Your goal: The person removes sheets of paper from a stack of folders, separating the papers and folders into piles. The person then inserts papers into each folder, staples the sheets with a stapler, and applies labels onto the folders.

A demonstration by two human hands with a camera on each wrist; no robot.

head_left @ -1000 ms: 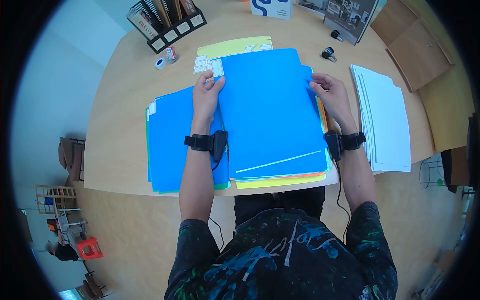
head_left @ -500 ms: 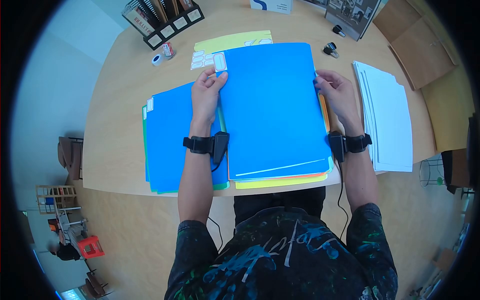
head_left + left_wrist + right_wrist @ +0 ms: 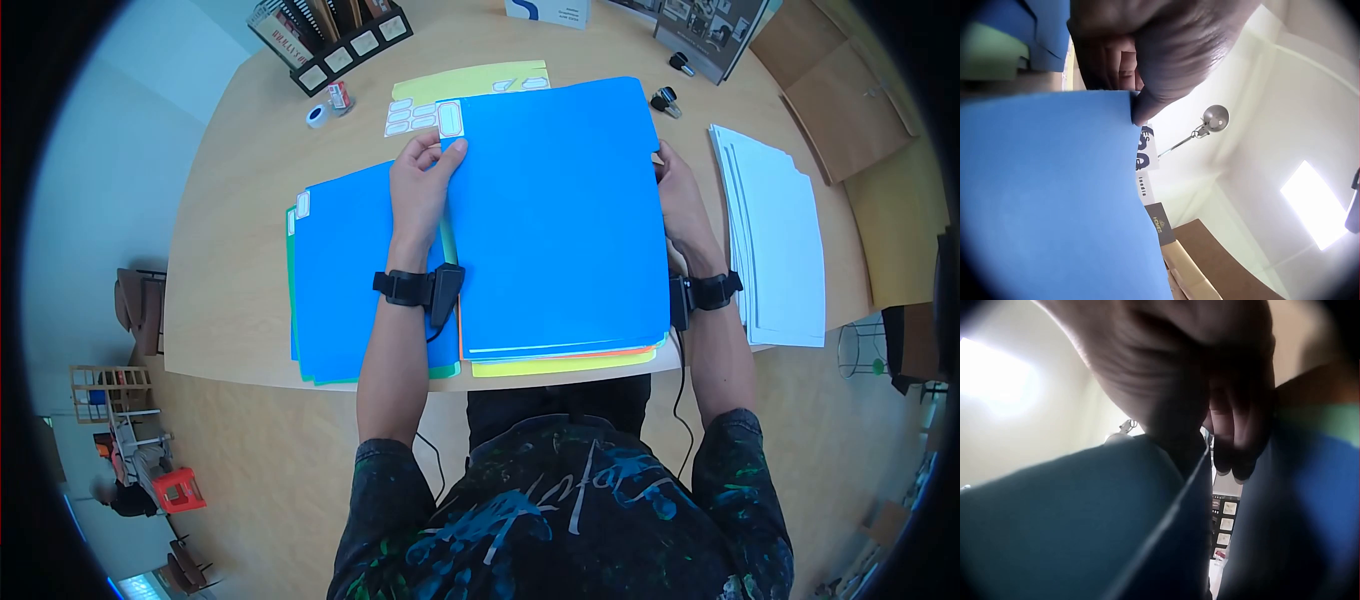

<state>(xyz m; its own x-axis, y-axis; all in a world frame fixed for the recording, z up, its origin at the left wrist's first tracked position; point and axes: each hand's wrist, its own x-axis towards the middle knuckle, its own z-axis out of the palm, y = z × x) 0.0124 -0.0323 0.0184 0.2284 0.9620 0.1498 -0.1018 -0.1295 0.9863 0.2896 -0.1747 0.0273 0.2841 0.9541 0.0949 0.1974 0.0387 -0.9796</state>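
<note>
A blue folder (image 3: 555,220) is held above a stack of coloured folders (image 3: 560,369), a white label (image 3: 451,119) at its upper left corner. My left hand (image 3: 422,185) pinches its left edge just below the label, thumb on the front. In the left wrist view the thumb (image 3: 1163,87) presses at the folder's edge. My right hand (image 3: 688,205) is at the right edge, its thumb hidden behind the front leaf. The right wrist view shows that thumb tucked between the folder's leaves, with the fingers (image 3: 1232,450) on the far side of an edge.
Another pile of blue and green folders (image 3: 340,270) lies at the left. White sheets (image 3: 780,240) are stacked at the right. Behind are label sheets (image 3: 412,117), a tape roll (image 3: 317,116), black clips (image 3: 665,101) and a black file holder (image 3: 352,50).
The folder has risen slightly and shifted right. My right hand's thumb has slipped from the front of the right edge to behind the front leaf. The slanted white line near the bottom has flattened.
</note>
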